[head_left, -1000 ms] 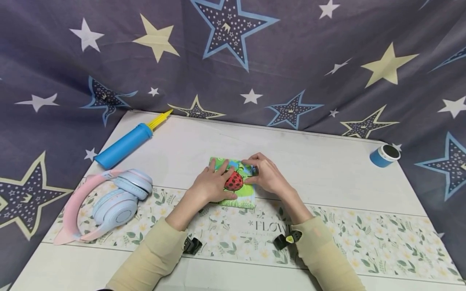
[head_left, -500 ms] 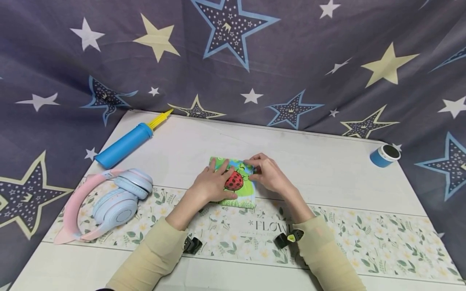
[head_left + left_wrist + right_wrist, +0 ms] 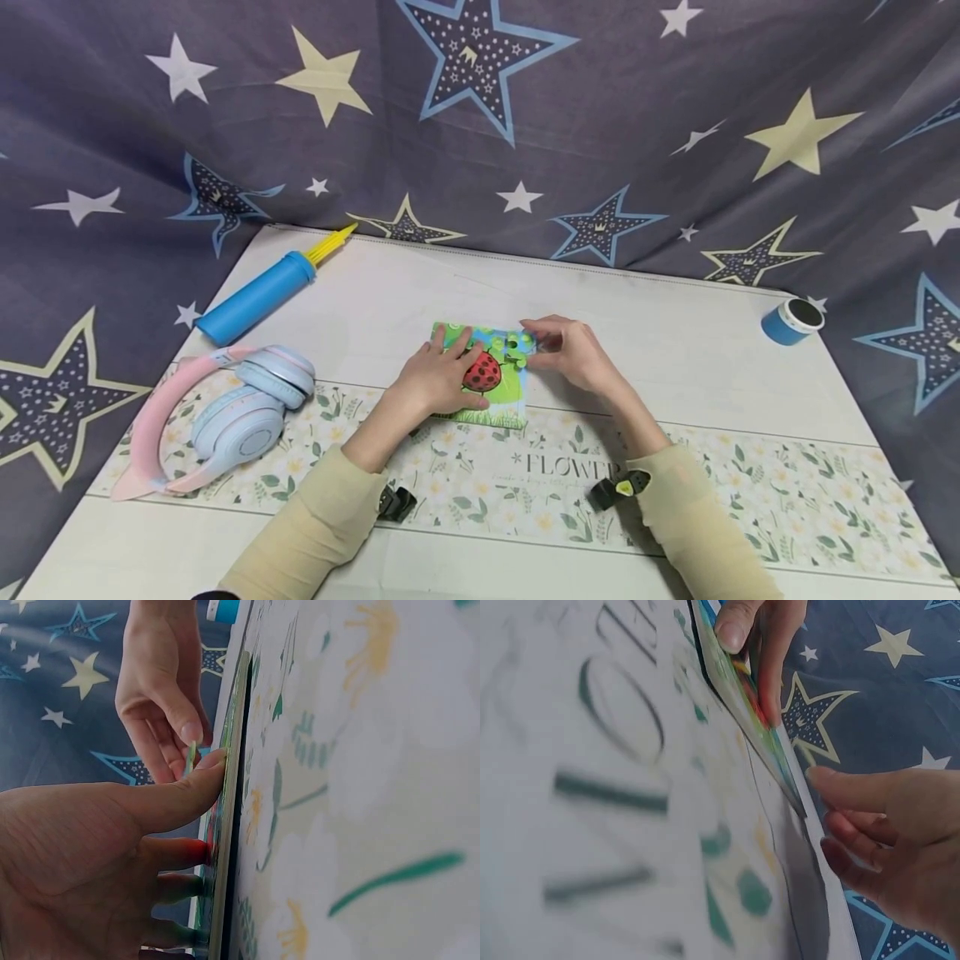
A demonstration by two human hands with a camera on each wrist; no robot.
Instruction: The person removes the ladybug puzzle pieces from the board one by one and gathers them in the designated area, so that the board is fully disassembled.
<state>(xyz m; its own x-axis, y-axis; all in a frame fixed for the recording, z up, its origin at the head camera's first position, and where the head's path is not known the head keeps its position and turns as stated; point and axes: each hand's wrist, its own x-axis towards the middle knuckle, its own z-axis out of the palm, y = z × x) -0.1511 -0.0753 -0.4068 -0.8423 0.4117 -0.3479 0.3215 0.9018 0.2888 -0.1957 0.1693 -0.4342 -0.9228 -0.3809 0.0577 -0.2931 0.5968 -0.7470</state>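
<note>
A small square jigsaw puzzle [image 3: 510, 393] with a red ladybug [image 3: 482, 373] on green lies flat on the table. My left hand [image 3: 433, 381] rests on its left part, fingers spread over the picture. At the upper right corner, my right hand [image 3: 576, 352] pinches a puzzle piece between thumb and fingers. Edge-on in the left wrist view, that thin green puzzle piece [image 3: 191, 757] stands tilted above the board. A dark gap shows in the picture beside it. From the right wrist view, the fingertips are just off the puzzle's edge [image 3: 769, 757].
Pink and pale blue headphones [image 3: 247, 429] lie at the left, with a blue and yellow hand pump [image 3: 258, 298] behind them. Toward the back right is a blue and white jar-like container [image 3: 792, 321]. A star-patterned cloth [image 3: 622, 108] hangs along the back and sides.
My right hand has drawn back to the right, lifting a piece at the puzzle's upper right, where a dark gap now shows. The left hand has stayed in place.
</note>
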